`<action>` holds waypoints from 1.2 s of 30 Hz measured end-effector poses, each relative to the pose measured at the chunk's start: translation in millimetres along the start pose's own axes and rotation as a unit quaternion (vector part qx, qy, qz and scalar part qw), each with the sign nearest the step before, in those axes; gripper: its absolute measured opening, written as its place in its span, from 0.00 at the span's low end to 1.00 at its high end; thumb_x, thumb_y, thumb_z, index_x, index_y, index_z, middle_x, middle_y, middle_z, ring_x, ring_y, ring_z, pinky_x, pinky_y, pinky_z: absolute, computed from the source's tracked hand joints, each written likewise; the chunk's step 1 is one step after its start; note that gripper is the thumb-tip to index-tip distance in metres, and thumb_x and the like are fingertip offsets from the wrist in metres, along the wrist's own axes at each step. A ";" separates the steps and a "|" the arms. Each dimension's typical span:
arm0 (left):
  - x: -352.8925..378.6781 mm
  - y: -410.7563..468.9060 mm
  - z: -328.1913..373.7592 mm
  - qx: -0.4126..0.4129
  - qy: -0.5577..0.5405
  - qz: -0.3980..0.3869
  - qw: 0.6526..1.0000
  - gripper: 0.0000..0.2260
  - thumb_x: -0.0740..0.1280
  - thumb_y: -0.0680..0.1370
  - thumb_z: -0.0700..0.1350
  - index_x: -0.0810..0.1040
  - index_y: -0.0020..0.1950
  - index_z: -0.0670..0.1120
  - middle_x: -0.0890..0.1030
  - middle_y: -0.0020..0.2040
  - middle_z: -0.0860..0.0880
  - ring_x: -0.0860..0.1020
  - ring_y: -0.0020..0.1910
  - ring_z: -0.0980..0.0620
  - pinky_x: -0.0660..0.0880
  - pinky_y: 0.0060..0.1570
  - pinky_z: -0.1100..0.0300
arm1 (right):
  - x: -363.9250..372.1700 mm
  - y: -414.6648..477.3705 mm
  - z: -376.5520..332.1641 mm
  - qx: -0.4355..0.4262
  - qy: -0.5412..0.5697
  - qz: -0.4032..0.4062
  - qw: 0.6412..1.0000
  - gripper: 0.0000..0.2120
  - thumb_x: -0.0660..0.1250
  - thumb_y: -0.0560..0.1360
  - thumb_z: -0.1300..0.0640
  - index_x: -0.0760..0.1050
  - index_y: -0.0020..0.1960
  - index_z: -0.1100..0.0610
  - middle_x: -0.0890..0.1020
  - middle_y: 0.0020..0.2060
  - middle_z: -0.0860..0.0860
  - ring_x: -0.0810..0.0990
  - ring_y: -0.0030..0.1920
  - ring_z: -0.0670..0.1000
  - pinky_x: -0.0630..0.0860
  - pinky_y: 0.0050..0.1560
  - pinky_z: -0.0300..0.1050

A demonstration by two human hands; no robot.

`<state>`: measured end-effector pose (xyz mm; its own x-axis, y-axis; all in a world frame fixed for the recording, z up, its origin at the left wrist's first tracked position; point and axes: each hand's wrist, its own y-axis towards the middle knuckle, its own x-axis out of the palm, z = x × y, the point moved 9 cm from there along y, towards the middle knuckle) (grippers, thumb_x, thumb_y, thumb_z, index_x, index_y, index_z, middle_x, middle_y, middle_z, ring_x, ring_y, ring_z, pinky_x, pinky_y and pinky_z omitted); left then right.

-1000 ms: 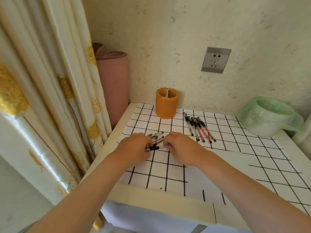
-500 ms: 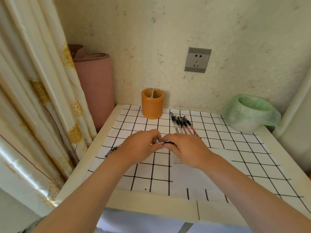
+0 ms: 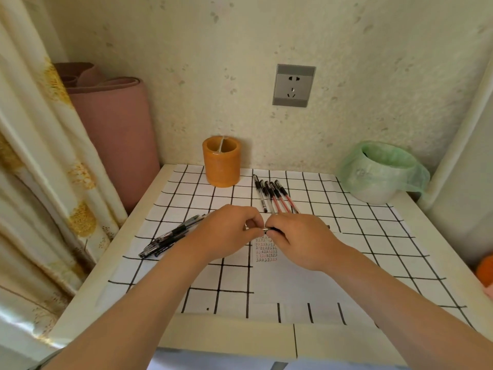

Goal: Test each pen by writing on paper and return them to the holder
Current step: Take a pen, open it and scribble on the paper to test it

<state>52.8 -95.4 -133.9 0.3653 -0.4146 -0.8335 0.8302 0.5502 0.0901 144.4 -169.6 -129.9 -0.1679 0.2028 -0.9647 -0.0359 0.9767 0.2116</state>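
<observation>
Pinching a pen [image 3: 267,229], mostly hidden, between curled fingers [image 3: 253,218] of left hand [image 3: 226,233] and right hand [image 3: 301,240], just above scribbled paper [image 3: 266,252] on the surface [image 3: 240,335]; covering near ends of the pen row [image 3: 272,194] near the holder [image 3: 222,162].

The squat orange waxy-looking cylindrical holder [image 3: 222,161] looks matt, the thin green plastic bag [image 3: 384,166] glossy, the white black-gridded paper sheet [image 3: 373,236] smooth.

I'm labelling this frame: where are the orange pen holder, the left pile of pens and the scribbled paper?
orange pen holder [image 3: 222,166]: head view, front wall
left pile of pens [image 3: 172,236]: head view, mid-barrel
scribbled paper [image 3: 266,252]: head view, written patch
</observation>
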 end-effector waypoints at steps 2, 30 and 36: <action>4.7 2.8 2.0 0.011 0.006 -0.005 1.000 0.03 0.69 0.78 0.53 0.80 0.50 0.57 0.80 0.42 0.61 0.78 0.43 0.61 0.78 0.47 0.56 | 0.3 -1.8 1.3 -0.005 -0.012 0.004 1.000 0.09 0.57 0.81 0.48 0.75 0.51 0.48 0.80 0.38 0.46 0.77 0.37 0.50 0.71 0.35 0.46; 20.9 11.1 -30.3 -0.053 0.137 -0.064 0.987 0.08 0.67 0.79 0.52 0.81 0.57 0.58 0.79 0.51 0.57 0.77 0.48 0.56 0.76 0.48 0.58 | 35.2 -21.1 42.6 0.217 0.598 0.043 0.770 0.15 0.62 0.78 0.71 0.79 0.59 0.58 0.80 0.40 0.58 0.80 0.37 0.57 0.82 0.44 0.52; 24.3 10.3 -32.2 -0.044 0.132 -0.066 0.988 0.07 0.69 0.77 0.54 0.79 0.54 0.58 0.76 0.49 0.58 0.74 0.49 0.57 0.76 0.50 0.56 | 44.7 -25.4 38.3 0.245 0.584 0.057 0.772 0.10 0.59 0.82 0.62 0.80 0.50 0.59 0.80 0.32 0.57 0.77 0.29 0.57 0.69 0.26 0.44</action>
<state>56.7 -76.4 -170.7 0.1233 -0.2897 -0.9492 0.8189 0.5699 -0.0676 175.5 -182.7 -184.4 -0.9267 0.3665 -0.0836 0.3726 0.9249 -0.0759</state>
